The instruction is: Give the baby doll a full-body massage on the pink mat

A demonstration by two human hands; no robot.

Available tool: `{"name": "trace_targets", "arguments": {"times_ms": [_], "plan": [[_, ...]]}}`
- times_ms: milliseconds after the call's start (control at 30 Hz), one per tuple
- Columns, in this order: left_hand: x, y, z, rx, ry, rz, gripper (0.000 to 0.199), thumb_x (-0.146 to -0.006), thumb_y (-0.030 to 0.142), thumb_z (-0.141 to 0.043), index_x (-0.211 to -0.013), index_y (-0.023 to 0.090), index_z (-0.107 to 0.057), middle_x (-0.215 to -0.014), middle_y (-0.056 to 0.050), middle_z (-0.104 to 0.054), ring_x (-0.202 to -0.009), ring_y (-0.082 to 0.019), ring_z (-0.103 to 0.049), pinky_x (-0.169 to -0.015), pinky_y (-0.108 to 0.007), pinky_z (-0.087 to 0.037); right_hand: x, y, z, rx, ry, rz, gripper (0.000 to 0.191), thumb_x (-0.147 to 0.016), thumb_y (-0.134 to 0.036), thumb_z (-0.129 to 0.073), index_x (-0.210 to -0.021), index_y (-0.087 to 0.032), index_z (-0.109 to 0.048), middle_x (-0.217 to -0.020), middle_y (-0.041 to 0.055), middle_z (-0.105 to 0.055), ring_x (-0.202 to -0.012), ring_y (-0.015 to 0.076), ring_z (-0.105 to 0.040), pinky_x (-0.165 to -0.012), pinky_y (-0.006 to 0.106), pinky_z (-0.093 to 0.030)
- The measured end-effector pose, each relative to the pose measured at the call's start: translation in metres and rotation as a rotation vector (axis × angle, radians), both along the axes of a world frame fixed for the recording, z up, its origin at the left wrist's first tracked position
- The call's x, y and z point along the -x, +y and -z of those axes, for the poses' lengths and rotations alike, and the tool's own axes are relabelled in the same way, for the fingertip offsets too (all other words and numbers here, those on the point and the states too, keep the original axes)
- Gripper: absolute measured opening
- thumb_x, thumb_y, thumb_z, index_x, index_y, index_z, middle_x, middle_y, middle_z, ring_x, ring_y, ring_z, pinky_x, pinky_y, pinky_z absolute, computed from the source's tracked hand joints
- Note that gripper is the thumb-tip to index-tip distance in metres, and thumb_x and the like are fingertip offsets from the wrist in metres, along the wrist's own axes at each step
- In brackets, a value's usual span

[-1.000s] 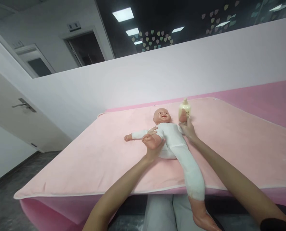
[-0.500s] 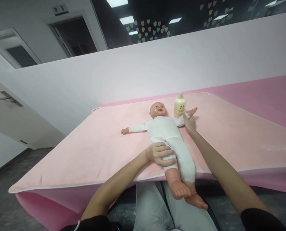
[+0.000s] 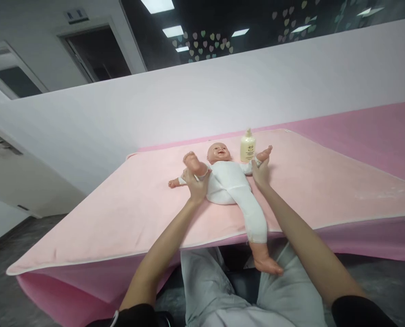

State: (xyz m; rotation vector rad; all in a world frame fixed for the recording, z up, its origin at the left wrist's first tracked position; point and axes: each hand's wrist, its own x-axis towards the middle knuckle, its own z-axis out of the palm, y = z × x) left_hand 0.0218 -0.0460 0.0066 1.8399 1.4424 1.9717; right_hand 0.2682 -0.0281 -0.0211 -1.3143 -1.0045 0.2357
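A baby doll (image 3: 228, 175) with a white cloth body lies on its back on a pink blanket (image 3: 121, 218), head toward the wall. My left hand (image 3: 197, 182) is wrapped round one of its legs near the ankle, holding it bent up so the bare foot (image 3: 194, 162) is beside the head. The other leg (image 3: 253, 215) lies straight, its foot hanging past the table edge. My right hand (image 3: 261, 172) grips the doll's arm at the sleeve, with the doll's hand showing beyond my fingers. Close behind that arm stands a pale yellow pump bottle (image 3: 248, 146).
A white wall (image 3: 189, 100) with a dark window (image 3: 202, 32) above rises behind the table. Pink cloth (image 3: 369, 120) shows under the blanket and hangs over the front edge. At far left is a door (image 3: 12, 177). My lap (image 3: 236, 295) is below the edge.
My left hand has moved up and forward, folding one leg from the table edge up beside the doll's head. My right hand stays on the arm. The view has shifted slightly.
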Motion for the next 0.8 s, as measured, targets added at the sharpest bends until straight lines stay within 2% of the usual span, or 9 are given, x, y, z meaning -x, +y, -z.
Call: {"name": "trace_targets", "arguments": {"times_ms": [67,200,300,467,567,667,800], "plan": [[-0.004,-0.001,-0.005,0.079,0.022,-0.015,0.041,-0.068,0.048,-0.071,-0.095,0.018,-0.061,-0.091,-0.007,-0.060,-0.096,-0.024,-0.053,-0.089,-0.039,-0.039,0.006,-0.003,-0.002,-0.003,-0.003,0.069,0.063,-0.079,-0.036,-0.051,-0.135,-0.012,-0.031,-0.134,0.0189,-0.041,-0.125,0.0250,-0.045,-0.103,0.040,-0.040],[-0.007,-0.004,-0.005,0.190,-0.027,0.186,0.034,-0.068,0.042,-0.072,-0.091,0.019,-0.062,-0.082,-0.002,-0.064,-0.078,-0.017,-0.056,-0.074,-0.029,-0.043,0.020,-0.007,-0.006,0.073,-0.063,0.136,0.057,-0.081,-0.038,-0.049,-0.129,-0.008,-0.041,-0.123,0.0209,-0.044,-0.114,0.0279,-0.050,-0.098,0.044,-0.042],[-0.008,-0.006,-0.003,0.170,-0.120,0.312,0.038,-0.065,0.039,-0.075,-0.094,0.016,-0.064,-0.088,-0.003,-0.068,-0.082,-0.018,-0.059,-0.074,-0.028,-0.045,0.027,-0.007,-0.006,0.046,-0.212,0.050,0.052,-0.080,-0.032,-0.051,-0.127,-0.011,-0.048,-0.122,0.0181,-0.049,-0.111,0.0264,-0.052,-0.097,0.043,-0.044],[-0.012,-0.005,-0.003,0.251,-0.184,0.488,0.042,-0.059,0.037,-0.079,-0.090,0.012,-0.069,-0.085,-0.005,-0.071,-0.079,-0.019,-0.062,-0.074,-0.031,-0.047,0.034,-0.010,-0.009,-0.083,-0.518,-0.164,0.049,-0.074,-0.011,-0.047,-0.120,-0.018,-0.061,-0.117,0.0083,-0.061,-0.109,0.0210,-0.054,-0.101,0.038,-0.041],[-0.013,-0.003,-0.006,0.306,-0.234,0.522,0.042,-0.054,0.035,-0.082,-0.087,0.011,-0.070,-0.085,-0.005,-0.072,-0.076,-0.019,-0.061,-0.074,-0.032,-0.047,0.038,-0.015,-0.015,-0.052,-0.641,-0.229,0.049,-0.074,-0.006,-0.042,-0.116,-0.018,-0.065,-0.118,0.0071,-0.062,-0.111,0.0203,-0.052,-0.101,0.037,-0.039],[-0.012,-0.002,-0.006,0.328,-0.254,0.525,0.040,-0.054,0.034,-0.082,-0.085,0.011,-0.070,-0.084,-0.006,-0.071,-0.076,-0.019,-0.061,-0.073,-0.032,-0.048,0.038,-0.019,-0.020,-0.012,-0.678,-0.261,0.049,-0.075,-0.006,-0.041,-0.116,-0.016,-0.066,-0.118,0.0073,-0.062,-0.111,0.0212,-0.052,-0.100,0.037,-0.039],[-0.010,0.000,-0.006,0.283,-0.215,0.515,0.038,-0.056,0.036,-0.080,-0.084,0.013,-0.069,-0.085,-0.005,-0.070,-0.078,-0.018,-0.061,-0.074,-0.032,-0.047,0.034,-0.018,-0.022,-0.046,-0.507,-0.243,0.050,-0.071,-0.010,-0.048,-0.118,-0.016,-0.063,-0.119,0.0074,-0.062,-0.110,0.0210,-0.054,-0.101,0.037,-0.040]]}}
